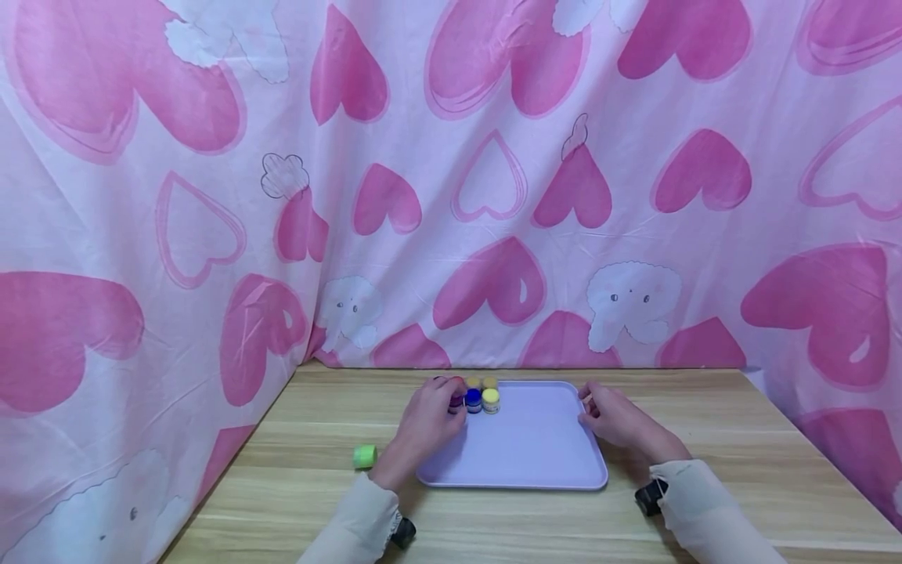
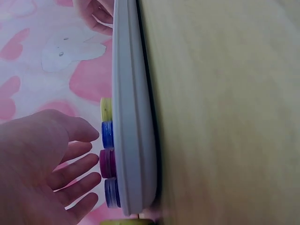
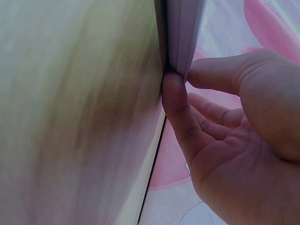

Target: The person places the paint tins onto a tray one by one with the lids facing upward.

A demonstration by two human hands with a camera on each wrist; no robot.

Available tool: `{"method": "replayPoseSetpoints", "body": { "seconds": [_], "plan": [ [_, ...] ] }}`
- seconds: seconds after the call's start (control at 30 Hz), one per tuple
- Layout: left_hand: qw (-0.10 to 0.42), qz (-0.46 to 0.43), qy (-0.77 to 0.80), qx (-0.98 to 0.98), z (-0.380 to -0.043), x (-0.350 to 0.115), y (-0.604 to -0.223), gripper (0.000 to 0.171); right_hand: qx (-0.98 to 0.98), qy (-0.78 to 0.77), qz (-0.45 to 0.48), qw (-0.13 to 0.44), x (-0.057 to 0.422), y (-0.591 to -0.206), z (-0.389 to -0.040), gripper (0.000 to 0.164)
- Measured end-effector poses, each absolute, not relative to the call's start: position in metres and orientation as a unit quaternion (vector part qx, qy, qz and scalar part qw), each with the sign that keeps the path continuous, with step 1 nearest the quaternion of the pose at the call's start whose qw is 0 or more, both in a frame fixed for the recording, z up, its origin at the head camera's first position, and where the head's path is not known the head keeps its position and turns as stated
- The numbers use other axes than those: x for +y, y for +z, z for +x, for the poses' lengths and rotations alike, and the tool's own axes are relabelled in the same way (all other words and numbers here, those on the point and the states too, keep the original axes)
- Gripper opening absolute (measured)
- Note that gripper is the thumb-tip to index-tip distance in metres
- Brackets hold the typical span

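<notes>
A lavender tray [image 1: 521, 450] lies on the wooden table. At its far left corner small paint jars stand close together: a yellow jar [image 1: 491, 401], a blue jar [image 1: 474, 401], a purple jar [image 2: 108, 163] and several more behind and beside them. Over these jars reaches my left hand [image 1: 431, 411], hiding some of them in the head view. Its fingers are spread in the left wrist view, fingertips right by the purple jar and the thumb near the blue one. My right hand [image 1: 611, 417] pinches the tray's right rim, thumb above and index finger [image 3: 176, 96] beneath.
Left of the tray, a green jar [image 1: 365, 457] lies on the table [image 1: 296, 501]. A pink heart-print curtain [image 1: 486, 196] hangs behind the table and along its left side. Each wrist wears a black camera, such as the right one [image 1: 651, 497].
</notes>
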State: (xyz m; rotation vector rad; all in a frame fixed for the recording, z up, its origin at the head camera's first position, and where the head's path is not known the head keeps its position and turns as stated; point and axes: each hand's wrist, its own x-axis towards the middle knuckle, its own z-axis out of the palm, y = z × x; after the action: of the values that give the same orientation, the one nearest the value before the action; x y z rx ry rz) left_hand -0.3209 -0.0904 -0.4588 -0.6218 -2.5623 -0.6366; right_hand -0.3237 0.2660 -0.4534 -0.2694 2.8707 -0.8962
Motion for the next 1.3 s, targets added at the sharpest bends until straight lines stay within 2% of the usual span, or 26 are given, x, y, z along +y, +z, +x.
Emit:
{"method": "replayPoseSetpoints", "body": {
  "seconds": [0.2, 0.53, 0.77, 1.3],
  "plan": [
    [0.207, -0.224, -0.224, -0.926, -0.316, -0.100, -0.457, 0.019, 0.948, -0.297, -0.093, 0.060, 0.266, -0.454, -0.324, 0.041],
    [0.167, -0.193, -0.224, -0.941, -0.307, -0.120, -0.455, 0.023, 0.949, -0.297, -0.093, 0.059, 0.266, -0.452, -0.323, 0.043],
    [0.156, -0.185, -0.221, -0.945, -0.301, -0.133, -0.454, 0.022, 0.950, -0.294, -0.092, 0.058, 0.265, -0.453, -0.324, 0.040],
    [0.047, -0.188, -0.277, -0.941, -0.290, -0.159, -0.452, 0.017, 0.949, -0.296, -0.095, 0.054, 0.263, -0.451, -0.321, 0.035]
  ]
}}
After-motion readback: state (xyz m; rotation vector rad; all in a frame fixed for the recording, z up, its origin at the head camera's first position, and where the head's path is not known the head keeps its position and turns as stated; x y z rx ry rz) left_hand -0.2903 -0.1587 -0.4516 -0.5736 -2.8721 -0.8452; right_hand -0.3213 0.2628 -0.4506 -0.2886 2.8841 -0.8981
